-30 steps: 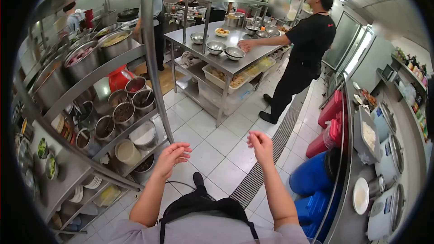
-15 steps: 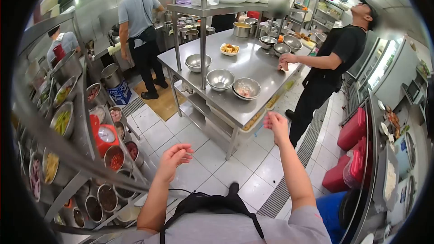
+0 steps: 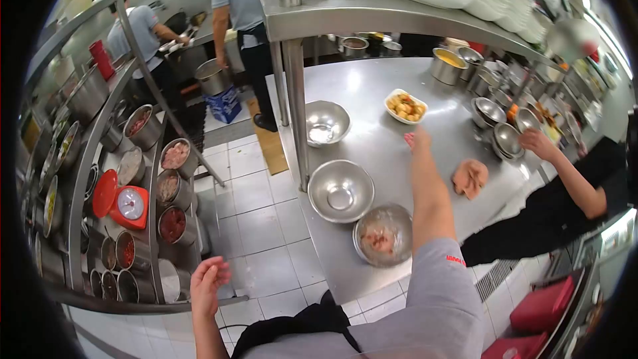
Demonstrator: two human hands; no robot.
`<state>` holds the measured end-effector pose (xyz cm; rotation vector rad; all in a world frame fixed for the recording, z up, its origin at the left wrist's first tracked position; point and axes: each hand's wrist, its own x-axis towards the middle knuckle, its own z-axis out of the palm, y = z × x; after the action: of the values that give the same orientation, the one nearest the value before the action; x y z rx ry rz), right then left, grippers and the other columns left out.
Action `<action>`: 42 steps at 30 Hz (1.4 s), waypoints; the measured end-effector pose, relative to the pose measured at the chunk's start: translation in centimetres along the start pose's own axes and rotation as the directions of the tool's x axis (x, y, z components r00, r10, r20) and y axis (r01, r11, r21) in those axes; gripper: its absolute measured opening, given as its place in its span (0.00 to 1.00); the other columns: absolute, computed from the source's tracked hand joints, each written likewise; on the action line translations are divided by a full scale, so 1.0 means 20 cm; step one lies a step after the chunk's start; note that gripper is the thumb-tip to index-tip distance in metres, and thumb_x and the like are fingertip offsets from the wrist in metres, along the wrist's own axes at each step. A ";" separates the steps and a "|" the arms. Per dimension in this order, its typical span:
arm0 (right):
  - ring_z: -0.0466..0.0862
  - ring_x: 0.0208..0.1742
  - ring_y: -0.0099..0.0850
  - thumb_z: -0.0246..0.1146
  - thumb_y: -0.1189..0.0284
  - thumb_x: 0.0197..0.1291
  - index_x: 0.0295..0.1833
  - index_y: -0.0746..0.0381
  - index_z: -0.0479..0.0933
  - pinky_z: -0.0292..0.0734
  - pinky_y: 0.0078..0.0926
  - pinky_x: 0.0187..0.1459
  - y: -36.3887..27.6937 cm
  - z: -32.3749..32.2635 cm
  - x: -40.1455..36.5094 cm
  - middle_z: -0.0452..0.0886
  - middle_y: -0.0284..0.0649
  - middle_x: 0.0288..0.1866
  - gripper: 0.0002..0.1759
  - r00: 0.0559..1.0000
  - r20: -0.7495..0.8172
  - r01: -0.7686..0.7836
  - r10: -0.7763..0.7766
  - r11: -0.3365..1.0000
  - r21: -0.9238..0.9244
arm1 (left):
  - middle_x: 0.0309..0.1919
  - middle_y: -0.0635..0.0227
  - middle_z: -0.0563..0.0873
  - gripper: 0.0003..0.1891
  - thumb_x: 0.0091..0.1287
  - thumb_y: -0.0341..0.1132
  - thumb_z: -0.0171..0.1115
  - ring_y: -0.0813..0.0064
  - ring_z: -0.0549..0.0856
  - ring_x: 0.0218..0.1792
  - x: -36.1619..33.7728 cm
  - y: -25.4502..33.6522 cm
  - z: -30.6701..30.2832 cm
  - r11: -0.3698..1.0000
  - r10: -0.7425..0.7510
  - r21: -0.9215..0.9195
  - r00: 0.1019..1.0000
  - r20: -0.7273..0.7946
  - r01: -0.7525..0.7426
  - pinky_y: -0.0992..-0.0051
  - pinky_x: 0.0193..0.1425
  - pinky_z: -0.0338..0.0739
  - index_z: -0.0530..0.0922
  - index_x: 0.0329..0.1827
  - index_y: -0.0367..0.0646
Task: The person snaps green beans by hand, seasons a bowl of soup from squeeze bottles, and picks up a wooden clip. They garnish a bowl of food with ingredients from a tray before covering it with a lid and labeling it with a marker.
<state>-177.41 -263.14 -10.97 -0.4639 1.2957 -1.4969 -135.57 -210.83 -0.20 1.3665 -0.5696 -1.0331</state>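
My right hand (image 3: 418, 137) reaches out over the steel table (image 3: 362, 123), just short of a white dish (image 3: 405, 118) of yellow-orange food chunks. Its fingers are partly hidden by foreshortening but look loosely apart, with nothing visible in them. My left hand (image 3: 209, 282) hangs at the lower left over the floor, slightly blurred, its fingers loosely bent and holding nothing. Beneath my right forearm is a metal bowl (image 3: 383, 235) with pinkish wet residue. Beside it stand a bare steel bowl (image 3: 340, 191) and another steel bowl (image 3: 326, 123). A flat pinkish piece like raw meat (image 3: 470, 178) lies right of my arm.
A co-worker's hand (image 3: 539, 144) is at stacked metal bowls (image 3: 508, 139) on the right. A shelf (image 3: 399, 16) with white plates overhangs the table on posts. At left, a rack (image 3: 149, 226) holds food pots and a red scale (image 3: 129, 206). Two people stand behind.
My view has moved closer to the table. My right hand has stretched forward toward the white dish; my left has dropped lower left. The co-worker's hand has left the pinkish piece and moved to the bowls.
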 end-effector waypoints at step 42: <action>0.83 0.33 0.33 0.44 0.81 0.55 0.50 0.74 0.69 0.83 0.25 0.30 0.71 -0.35 -4.59 0.78 0.48 0.41 0.18 -0.443 0.462 0.285 0.769 0.609 -0.740 | 0.62 0.60 0.65 0.30 0.70 0.53 0.27 0.67 0.64 0.63 -2.53 -0.24 -1.05 0.589 0.131 -0.399 0.571 -0.811 -0.702 0.66 0.67 0.56 0.54 0.67 0.40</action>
<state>-142.70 -178.08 4.18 -1.2878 0.1468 0.5007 -143.07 -156.49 3.14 0.7291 0.1064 -0.1326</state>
